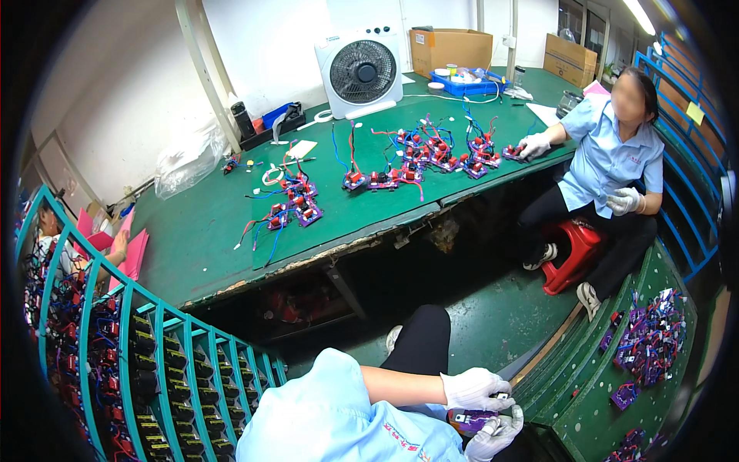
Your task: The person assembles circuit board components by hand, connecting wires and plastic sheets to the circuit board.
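Observation:
Both my hands wear white gloves and meet low in the head view, in front of my body. My right hand (493, 440) is closed round a purple circuit board (471, 420), its fingers at the board's edge. Just above, my left hand (471, 390) pinches a small black-and-white part (502, 396); whether this is joined to the board I cannot tell. The left hand's underside lies close against the board.
Wired purple boards (416, 154) lie across the green table (192, 239), before a fan (362, 71). A gloved co-worker (616, 154) sits on a red stool (573, 250). Blue-green racks (158, 362) stand left; more boards (650, 339) lie on a green surface at right.

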Demonstrator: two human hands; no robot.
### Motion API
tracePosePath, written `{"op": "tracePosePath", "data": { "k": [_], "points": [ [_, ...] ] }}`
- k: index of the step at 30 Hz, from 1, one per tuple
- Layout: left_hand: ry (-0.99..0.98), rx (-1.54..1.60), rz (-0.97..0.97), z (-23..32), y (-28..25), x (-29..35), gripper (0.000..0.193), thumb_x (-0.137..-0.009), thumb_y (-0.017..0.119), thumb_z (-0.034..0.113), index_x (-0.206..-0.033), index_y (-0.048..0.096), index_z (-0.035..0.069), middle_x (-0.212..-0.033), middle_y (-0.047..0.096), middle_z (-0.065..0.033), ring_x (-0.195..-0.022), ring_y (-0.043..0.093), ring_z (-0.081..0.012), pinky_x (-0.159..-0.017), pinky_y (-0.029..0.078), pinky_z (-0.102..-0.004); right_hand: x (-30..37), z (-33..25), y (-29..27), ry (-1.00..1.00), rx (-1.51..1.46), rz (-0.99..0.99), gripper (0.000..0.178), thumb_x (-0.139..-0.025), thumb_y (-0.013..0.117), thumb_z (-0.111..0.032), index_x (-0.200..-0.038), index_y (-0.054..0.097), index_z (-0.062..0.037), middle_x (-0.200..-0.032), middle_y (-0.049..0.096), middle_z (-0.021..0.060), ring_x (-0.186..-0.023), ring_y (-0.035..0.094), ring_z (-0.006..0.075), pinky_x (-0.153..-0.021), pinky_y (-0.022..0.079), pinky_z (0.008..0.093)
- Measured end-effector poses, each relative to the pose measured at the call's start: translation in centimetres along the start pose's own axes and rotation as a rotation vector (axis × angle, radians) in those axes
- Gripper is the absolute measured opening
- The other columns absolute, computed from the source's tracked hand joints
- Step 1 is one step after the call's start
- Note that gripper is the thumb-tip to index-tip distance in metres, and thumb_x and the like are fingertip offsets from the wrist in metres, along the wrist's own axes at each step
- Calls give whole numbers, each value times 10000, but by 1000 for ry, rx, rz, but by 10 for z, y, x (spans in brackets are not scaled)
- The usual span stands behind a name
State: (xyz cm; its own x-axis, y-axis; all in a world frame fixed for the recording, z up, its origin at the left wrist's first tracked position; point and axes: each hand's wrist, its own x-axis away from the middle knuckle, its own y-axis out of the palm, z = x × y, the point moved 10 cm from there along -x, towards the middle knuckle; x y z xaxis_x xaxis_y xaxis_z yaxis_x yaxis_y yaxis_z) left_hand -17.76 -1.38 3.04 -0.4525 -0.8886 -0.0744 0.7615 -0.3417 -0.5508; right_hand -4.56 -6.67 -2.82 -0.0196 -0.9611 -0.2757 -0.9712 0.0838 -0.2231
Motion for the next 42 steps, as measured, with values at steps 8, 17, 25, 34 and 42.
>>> {"op": "tracePosePath", "data": {
  "k": [8, 17, 25, 34, 42],
  "points": [
    [-8, 41, 113, -18, 10, 1, 345, -919, 456, 362, -928, 596, 47, -810, 600, -156, -736, 595, -344, -631, 475, -399, -21, -52, 6, -214, 122, 41, 238, -843, 529, -172, -828, 542, 65, -1214, 488, 259, -816, 546, 281, -700, 455, 342],
    [-305, 189, 131, -60, -14, -31, 436, -910, 473, 383, -1226, 460, 83, -840, 619, -223, -741, 614, -373, -655, 482, -413, -58, 21, 37, 297, -99, -260, 428, -862, 522, -147, -1215, 415, 71, -1139, 526, 142, -787, 523, 171, -698, 457, 278],
    [-365, 594, 234, -101, -123, -28, 522, -969, 297, 406, -1375, 338, 82, -1329, 432, -120, -1216, 427, -200, -1030, 310, -326, -171, -73, 94, 590, -312, -225, 467, -799, 618, -250, -1169, 474, -5, -1023, 557, 118, -908, 556, 230, -754, 497, 332],
    [-332, 825, 535, -70, -308, 100, 633, -897, 456, 492, -1337, 349, 49, -1138, 556, -170, -1040, 542, -265, -889, 422, -366, -210, -269, 355, 820, -340, -856, 346, -904, 431, -183, -1194, 465, 3, -1048, 546, 92, -901, 551, 188, -778, 475, 287],
    [-729, 347, 1042, -100, -432, 229, 520, -882, 449, 514, -823, 532, 5, -669, 512, -195, -559, 490, -347, -561, 368, -445, -166, -350, 512, 749, -141, -1274, 341, -923, 429, -282, -1107, 507, -6, -810, 546, 47, -648, 536, 126, -567, 462, 213]
  ]
}}
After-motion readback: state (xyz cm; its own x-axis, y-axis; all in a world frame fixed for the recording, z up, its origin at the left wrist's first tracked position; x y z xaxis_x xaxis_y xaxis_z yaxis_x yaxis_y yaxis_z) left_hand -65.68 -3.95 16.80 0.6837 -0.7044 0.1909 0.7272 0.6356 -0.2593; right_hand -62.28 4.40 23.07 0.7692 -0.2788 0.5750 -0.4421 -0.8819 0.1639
